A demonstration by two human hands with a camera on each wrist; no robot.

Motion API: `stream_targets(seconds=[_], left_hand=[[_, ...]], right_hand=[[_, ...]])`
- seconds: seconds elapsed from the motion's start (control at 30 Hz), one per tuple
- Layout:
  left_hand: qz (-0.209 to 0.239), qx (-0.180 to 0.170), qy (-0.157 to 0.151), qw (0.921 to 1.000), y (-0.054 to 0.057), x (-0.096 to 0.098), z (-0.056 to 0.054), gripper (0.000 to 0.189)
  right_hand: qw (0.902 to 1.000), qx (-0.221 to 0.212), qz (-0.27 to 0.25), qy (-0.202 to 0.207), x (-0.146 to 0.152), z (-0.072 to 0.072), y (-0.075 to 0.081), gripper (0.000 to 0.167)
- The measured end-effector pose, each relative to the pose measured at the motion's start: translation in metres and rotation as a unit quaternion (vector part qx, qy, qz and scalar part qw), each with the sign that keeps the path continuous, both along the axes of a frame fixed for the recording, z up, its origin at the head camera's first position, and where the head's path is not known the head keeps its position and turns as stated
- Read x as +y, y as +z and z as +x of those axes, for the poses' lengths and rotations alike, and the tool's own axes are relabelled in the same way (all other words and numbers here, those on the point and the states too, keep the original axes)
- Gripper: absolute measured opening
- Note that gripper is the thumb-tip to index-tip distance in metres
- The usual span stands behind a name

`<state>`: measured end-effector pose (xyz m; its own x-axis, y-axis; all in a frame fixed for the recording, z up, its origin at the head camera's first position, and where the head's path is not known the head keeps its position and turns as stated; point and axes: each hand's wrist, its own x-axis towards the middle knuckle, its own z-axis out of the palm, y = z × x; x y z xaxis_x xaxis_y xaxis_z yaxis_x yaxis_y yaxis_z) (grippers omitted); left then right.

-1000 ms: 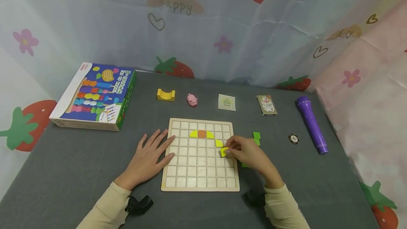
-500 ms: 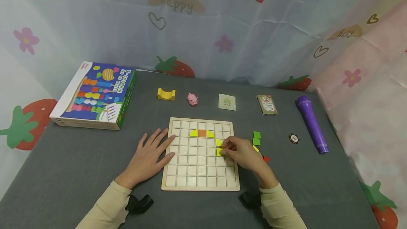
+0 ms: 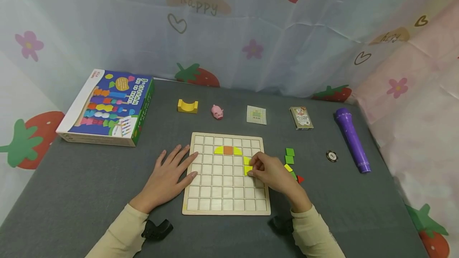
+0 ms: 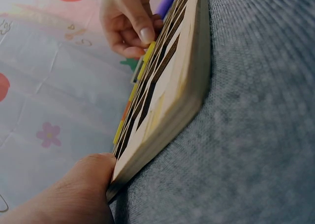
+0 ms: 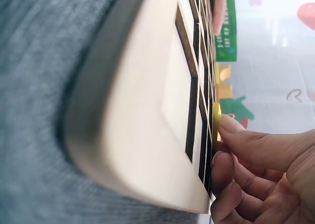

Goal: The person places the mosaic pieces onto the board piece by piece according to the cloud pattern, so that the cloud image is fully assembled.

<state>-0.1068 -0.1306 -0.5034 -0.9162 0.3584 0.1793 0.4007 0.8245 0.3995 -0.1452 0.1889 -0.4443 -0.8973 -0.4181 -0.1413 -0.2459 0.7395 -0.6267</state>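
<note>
A wooden grid board (image 3: 208, 204) lies on the grey table. My left hand (image 3: 166, 178) rests flat with spread fingers, its fingertips and thumb on the board's left edge. Over the right side of the board, my right hand (image 3: 269, 170) pinches a yellow tile (image 3: 247, 170) at its cell; the thumb meets the tile (image 5: 216, 120) in the right wrist view. Directly above sits another yellow tile (image 3: 246, 160), partly hidden by the fingers. Higher up, an orange square tile (image 3: 228, 150) lies between two yellow rounded-corner tiles, left (image 3: 218, 150) and right (image 3: 237, 151).
Right of the board lie green square tiles (image 3: 289, 159), a yellow tile (image 3: 288, 168) and a red triangular tile (image 3: 300, 178). Behind stand a yellow block (image 3: 187, 106), pink pig (image 3: 216, 112), pattern card (image 3: 256, 115) and card box (image 3: 301, 118). A toy box (image 3: 107, 108), chip (image 3: 331, 156) and purple flashlight (image 3: 352, 140) flank them.
My right hand has moved slightly left, and its yellow tile has gone from tilted above the board to lying in line below the other yellow tile. My left hand has stayed put.
</note>
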Motion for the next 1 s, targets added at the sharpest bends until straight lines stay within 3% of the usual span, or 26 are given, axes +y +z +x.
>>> stream_targets(seconds=[0.7, 0.83, 1.0], left_hand=[[0.001, 0.002, -0.004, 1.0000, 0.001, 0.001, 0.001, 0.060], [0.003, 0.002, -0.003, 1.0000, 0.002, 0.001, 0.000, 0.060], [0.005, 0.005, -0.004, 1.0000, 0.002, 0.001, 0.000, 0.059]], right_hand=[[1.0000, 0.004, 0.004, 0.004, 0.000, -0.002, -0.001, 0.019], [0.9999, 0.002, 0.010, -0.006, 0.010, -0.003, 0.008, 0.018], [0.9982, 0.016, 0.027, -0.052, 0.044, -0.005, 0.022, 0.020]])
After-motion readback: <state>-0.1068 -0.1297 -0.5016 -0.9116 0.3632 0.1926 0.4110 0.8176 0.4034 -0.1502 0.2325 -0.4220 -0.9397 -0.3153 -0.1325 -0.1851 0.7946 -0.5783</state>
